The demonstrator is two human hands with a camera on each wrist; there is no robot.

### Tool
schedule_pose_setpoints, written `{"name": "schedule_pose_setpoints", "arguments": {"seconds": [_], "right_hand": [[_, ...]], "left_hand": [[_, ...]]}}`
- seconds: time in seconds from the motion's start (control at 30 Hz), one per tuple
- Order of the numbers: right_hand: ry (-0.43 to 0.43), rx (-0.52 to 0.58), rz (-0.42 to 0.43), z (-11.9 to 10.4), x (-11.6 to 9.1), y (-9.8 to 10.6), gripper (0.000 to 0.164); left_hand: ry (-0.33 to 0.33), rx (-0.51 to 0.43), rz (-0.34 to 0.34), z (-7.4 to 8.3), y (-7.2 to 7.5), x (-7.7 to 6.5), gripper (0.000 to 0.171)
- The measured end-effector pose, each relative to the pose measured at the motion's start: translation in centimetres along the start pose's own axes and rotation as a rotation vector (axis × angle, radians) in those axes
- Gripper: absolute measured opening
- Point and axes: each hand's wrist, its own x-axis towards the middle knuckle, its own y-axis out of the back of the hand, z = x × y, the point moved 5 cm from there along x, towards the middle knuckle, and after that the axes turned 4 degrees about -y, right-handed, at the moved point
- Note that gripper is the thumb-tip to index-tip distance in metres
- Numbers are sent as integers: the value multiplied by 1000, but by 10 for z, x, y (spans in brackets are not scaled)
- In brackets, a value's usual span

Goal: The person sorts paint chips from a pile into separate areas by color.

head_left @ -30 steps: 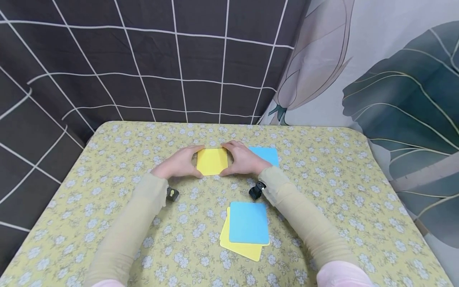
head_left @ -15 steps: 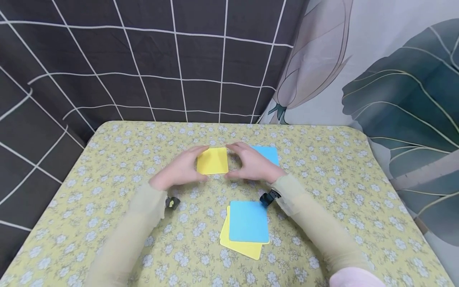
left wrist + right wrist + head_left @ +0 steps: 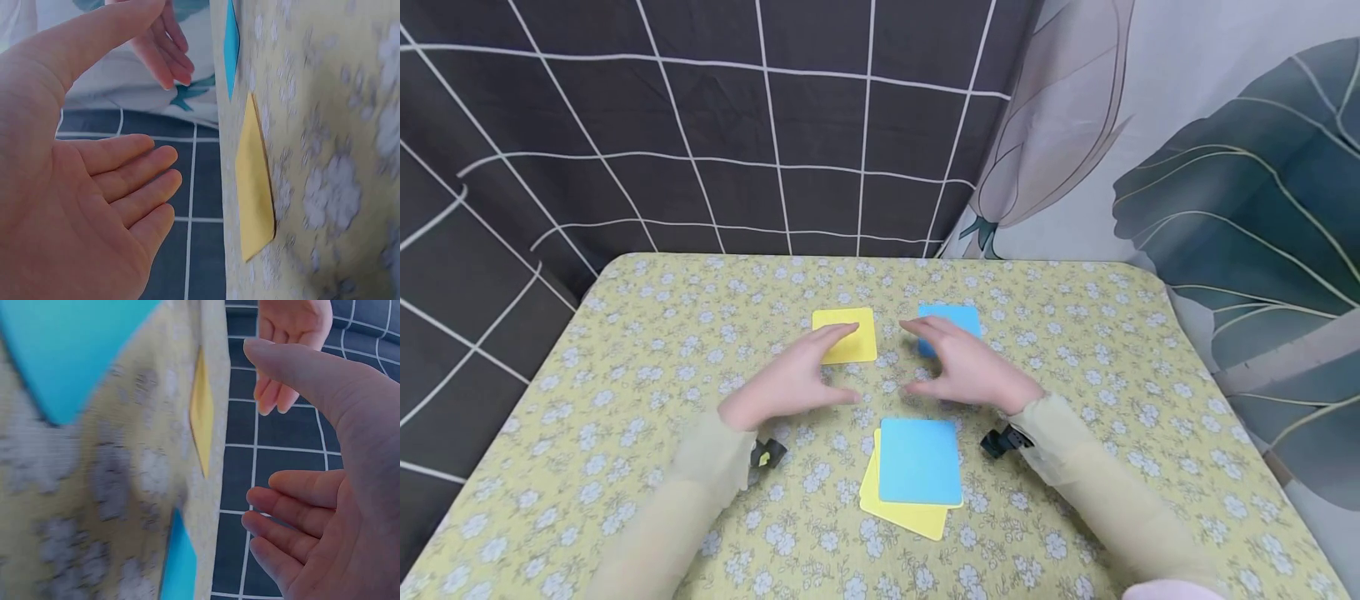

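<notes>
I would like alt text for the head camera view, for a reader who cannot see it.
A person's left grip and right grip, both bare hands, hold nothing above a flower-patterned tablecloth. Beyond them lie a yellow square and a blue square; nearer, a pile shows blue on top and yellow beneath.

solid bright yellow on the left card (image 3: 859,347) near the centre of the head view; solid sky blue on the right card (image 3: 958,317) beside it. sky blue again on the top card (image 3: 920,461) at lower centre, yellow on the under card (image 3: 904,515). pale yellow strewn with whitish-grey flowers and thin sprigs on the cloth (image 3: 808,517) across the lower half. near-black, ruled in white squares, on the back curtain (image 3: 820,108) at upper left; whitish with teal leaves, golden veins and a dusty-mauve bloom on the side curtain (image 3: 1247,208) at upper right. beige on the sleeves (image 3: 688,500) at the bottom.
</notes>
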Motion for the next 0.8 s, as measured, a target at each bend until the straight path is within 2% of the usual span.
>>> {"name": "schedule_pose_setpoints", "arguments": {"seconds": [0.47, 0.8], "right_hand": [[14, -7, 12, 0, -50, -4, 107], [12, -5, 4, -6, -75, -4, 113]], "left_hand": [[-105, 35, -65, 22, -33, -13, 109], [-191, 74, -133, 46, -50, -23, 111]]}}
